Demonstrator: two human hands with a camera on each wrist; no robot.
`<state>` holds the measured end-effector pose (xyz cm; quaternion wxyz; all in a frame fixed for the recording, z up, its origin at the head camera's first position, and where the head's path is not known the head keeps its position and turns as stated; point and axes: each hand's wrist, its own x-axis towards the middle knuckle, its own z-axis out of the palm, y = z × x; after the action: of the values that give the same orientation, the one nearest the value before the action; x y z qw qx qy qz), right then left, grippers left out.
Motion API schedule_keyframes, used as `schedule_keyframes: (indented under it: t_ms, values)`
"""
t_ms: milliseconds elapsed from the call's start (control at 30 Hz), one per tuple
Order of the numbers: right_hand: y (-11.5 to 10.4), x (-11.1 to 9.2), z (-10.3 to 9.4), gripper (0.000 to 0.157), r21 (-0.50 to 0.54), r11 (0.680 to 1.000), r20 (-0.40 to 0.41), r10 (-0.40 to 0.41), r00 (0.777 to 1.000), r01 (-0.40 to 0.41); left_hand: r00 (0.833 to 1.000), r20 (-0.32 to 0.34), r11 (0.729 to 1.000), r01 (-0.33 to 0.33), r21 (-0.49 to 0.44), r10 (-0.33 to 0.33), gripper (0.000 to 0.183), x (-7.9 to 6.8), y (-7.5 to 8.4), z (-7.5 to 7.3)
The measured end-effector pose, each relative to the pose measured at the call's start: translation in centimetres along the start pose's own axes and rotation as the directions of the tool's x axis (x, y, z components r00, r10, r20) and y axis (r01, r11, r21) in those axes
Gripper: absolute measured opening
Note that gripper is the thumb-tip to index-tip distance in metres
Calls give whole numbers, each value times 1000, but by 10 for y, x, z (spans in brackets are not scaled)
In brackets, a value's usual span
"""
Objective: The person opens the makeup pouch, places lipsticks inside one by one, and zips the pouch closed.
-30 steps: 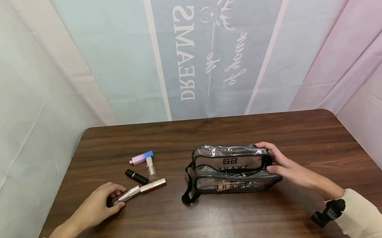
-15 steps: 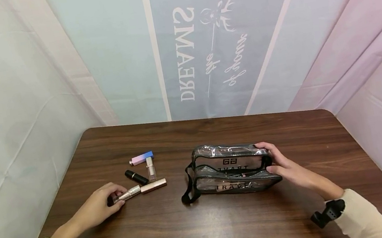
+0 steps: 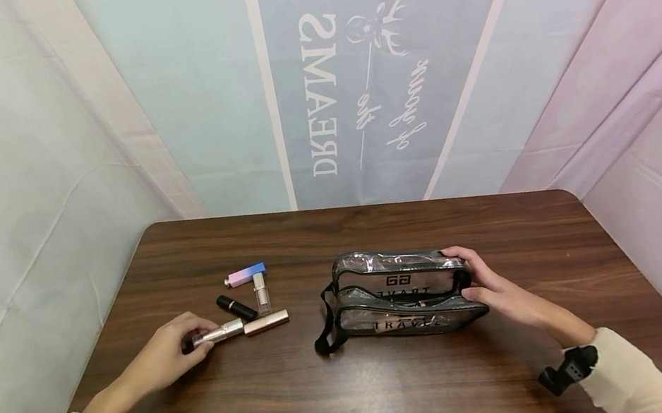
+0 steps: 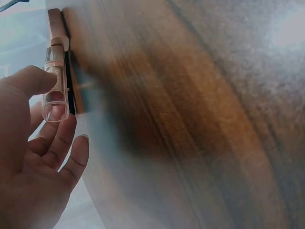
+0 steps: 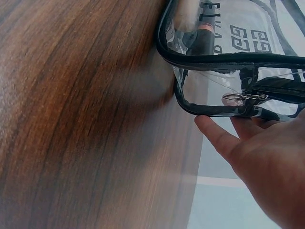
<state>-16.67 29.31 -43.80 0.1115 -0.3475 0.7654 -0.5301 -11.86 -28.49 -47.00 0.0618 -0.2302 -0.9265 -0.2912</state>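
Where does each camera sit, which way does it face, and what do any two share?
Head: on the head, facing forward and down at the table; left hand, right hand and pale sleeves show.
Left wrist: on that wrist, facing along the left hand to the slim tube it pinches; only that hand shows.
Right wrist: on that wrist, facing along the right hand to one end of the clear bag; only that hand shows.
Shared: slim tube, head and left wrist; clear bag, head and right wrist.

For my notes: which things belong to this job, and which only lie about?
Job, probably (held):
silver transparent round tube
black-edged clear plastic pouch

Lying about, apparently:
pink-blue rectangular tube
black round tube
slim gold tube
pale clear tube
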Motion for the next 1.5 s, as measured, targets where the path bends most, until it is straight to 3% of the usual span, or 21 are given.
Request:
schedule_keyframes:
  t_ms: [633,1333,1500]
  values:
    - [1,0,-1,63,27,1000,22,-12,1000,11,998,-59,999,-37,27,39,25,6,3,-19]
    - [0,1,0,64,3,1000,10,0,1000,0,997,-70,1000,-19,17,20,23,22,13,-39]
    - [2,0,0,63,-5,1000,8,12,1000,-12,995,-85,998,-53,21,55,25,27,15,-43]
